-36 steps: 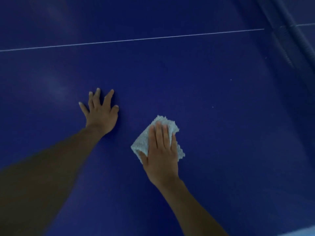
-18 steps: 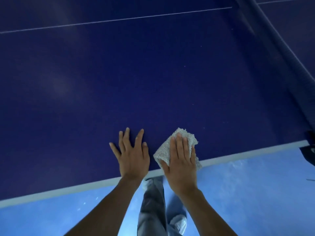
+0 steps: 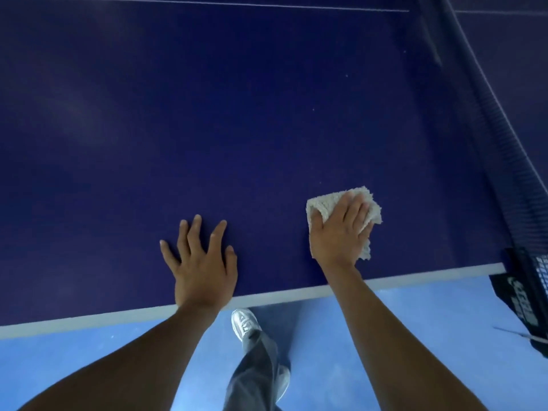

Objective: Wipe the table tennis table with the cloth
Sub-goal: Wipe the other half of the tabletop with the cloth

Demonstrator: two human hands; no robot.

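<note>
Nearest the camera is a pale blue floor (image 3: 415, 351). On it stands the person's leg in loose grey trousers (image 3: 255, 369), ending in a white sports shoe (image 3: 243, 323) that points toward the table. Two bare forearms reach forward from the lower corners, over the floor. Beyond the shoe is the near edge of the dark blue table tennis table (image 3: 207, 114), marked by a broad white border stripe (image 3: 89, 320) that climbs from the lower left to the right. The left hand (image 3: 204, 271) lies palm down on the table just past that stripe, its heel almost on it. Its fingers (image 3: 216, 235) are straight and spread wide, and it holds nothing. To its right and slightly farther in, well apart from it, the right hand (image 3: 338, 232) presses a small, fluffy off-white cloth (image 3: 323, 203) flat against the table. Its fingers (image 3: 353, 209) are almost straight and lie close together on top of the cloth rather than closing round it, and the thumb rests along the cloth's left edge. The cloth shows past the fingertips and down the hand's right side, near the stripe. At the right edge, a black net clamp with white lettering (image 3: 522, 298) sits on the table's edge. From it, a dark mesh net (image 3: 510, 161) runs away to the top of the view. Far across the table, a thin white line (image 3: 237, 4) crosses from left to right up to the net.
</note>
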